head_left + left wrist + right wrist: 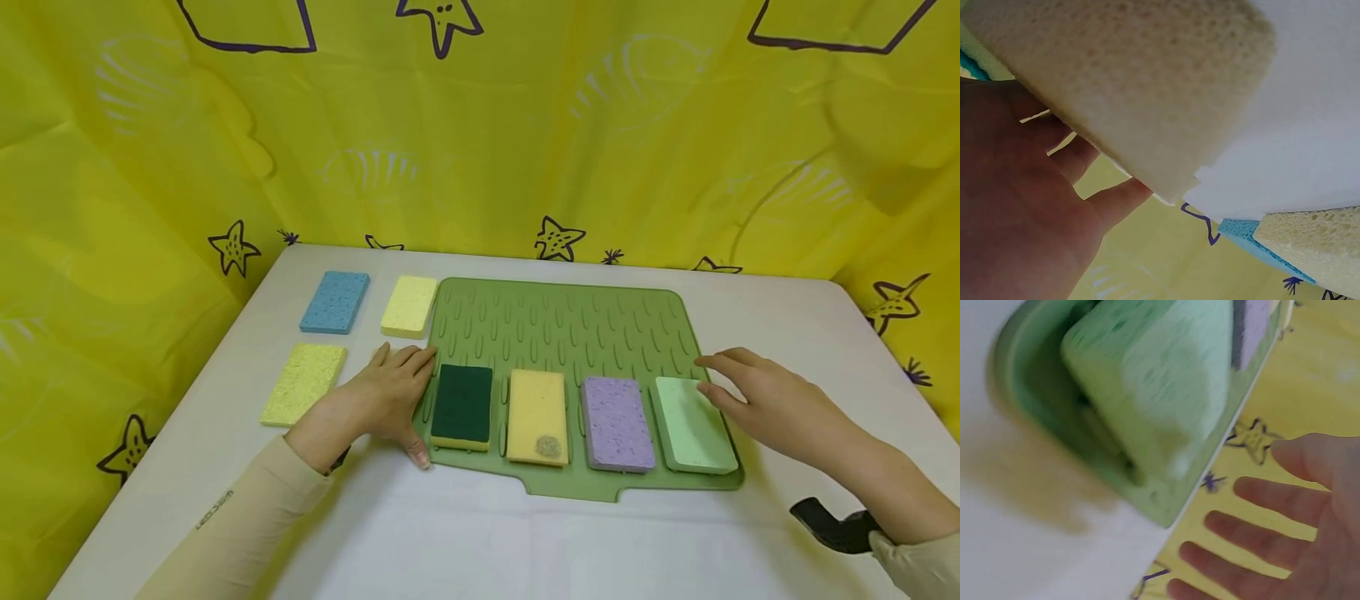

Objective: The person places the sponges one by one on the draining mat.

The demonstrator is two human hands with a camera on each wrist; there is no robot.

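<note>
My left hand is over a beige sponge, just left of the green mat. Its fingers reach round the sponge's far edge, with fingertips hidden behind it in the left wrist view. The thumb points down toward the mat's near left corner. My right hand hovers at the mat's right edge beside a mint green sponge. Its fingers are spread and slightly bent, with nothing between them. Along the mat's front lie a dark green-topped sponge, a tan sponge and a purple sponge.
Left of the mat, the white table bears a blue sponge, a pale yellow sponge and a yellow-green sponge. A yellow patterned curtain hangs behind the table and at both sides.
</note>
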